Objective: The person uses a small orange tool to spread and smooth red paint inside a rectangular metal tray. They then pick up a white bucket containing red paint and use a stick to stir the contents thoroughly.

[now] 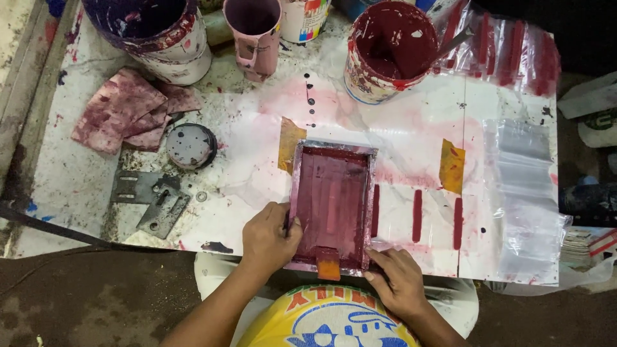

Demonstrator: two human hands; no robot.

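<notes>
Item, nearest the camera: yellow printed garment (328, 321) at bottom centre. Left hand (268, 236): fingers curled together, clamped on the left edge of a small red-stained screen frame (331, 204). Right hand (400, 277): fingers laid flat and close together, pressing the frame's lower right corner. Frame lies flat near the front edge of the paint-smeared white surface (244, 148), on a clear plastic sheet (520, 186) bearing red printed bars (417, 215). Orange squeegee (328, 263) sits at the frame's near end. Red paint bucket (385, 51) behind; stained rags (128, 109) far left.
</notes>
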